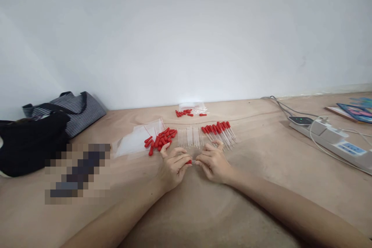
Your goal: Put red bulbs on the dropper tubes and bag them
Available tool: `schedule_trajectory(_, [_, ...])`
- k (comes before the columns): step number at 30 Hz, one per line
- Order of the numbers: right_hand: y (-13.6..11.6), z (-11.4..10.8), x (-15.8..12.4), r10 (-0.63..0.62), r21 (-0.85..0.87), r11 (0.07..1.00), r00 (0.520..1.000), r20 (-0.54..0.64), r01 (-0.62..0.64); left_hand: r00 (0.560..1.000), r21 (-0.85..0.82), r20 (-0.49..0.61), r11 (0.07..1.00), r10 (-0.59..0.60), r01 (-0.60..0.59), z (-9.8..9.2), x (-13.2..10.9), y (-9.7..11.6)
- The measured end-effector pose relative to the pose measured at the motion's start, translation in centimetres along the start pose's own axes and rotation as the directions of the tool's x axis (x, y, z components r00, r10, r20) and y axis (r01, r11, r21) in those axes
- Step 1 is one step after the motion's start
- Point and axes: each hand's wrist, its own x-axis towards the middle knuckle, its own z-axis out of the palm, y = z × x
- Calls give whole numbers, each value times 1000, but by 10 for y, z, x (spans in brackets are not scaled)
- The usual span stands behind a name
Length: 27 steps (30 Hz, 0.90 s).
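Note:
In front of me, my left hand point(174, 166) pinches a red rubber bulb point(189, 161), its fingers closed around it. My right hand point(214, 164) grips a thin glass dropper tube point(193, 161), whose end meets the bulb; how deep it sits inside cannot be seen. Beyond my left hand lies a heap of loose red bulbs point(163, 140). Bare glass tubes point(189, 137) lie side by side just past both hands. Droppers with red bulbs fitted point(219, 133) form a row beyond my right hand.
Clear plastic bags point(130, 141) lie left of the heap. Farther back, more red bulbs point(183, 112) and tubes rest by another bag point(192, 106). A striped bag point(90, 108) and black bag point(35, 143) stand left. A power strip point(343, 145) with cables lies right.

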Motion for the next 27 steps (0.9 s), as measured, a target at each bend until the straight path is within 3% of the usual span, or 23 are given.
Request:
schedule_trajectory(5, [4,0,3,45,26,999,996,76,-47,997,44,62,998,-37,34,-2,0,-6])
schedule_trajectory(10, [13,-6,1,36,-39,999,998,42,-35,991,86,61,989,-122,116,-6,1,-17])
schedule_trajectory(19, [15,-3,-3,10,-200,980,998,68,4,984,175,107,976,-146,126,-3,-2,-21])
schedule_trajectory(22, [23,-2,-1,223,-202,955,975,14,-216,969,279,74,937,-237,209,-4,-5,-32])
schedule_trajectory(25, [35,-1,6,498,-180,847,865,-54,-499,939,390,-2,865,-343,316,-9,-7,-47])
schedule_trajectory(27, [41,2,11,598,-182,782,800,-52,-596,915,433,-36,819,-401,376,-11,-8,-55])
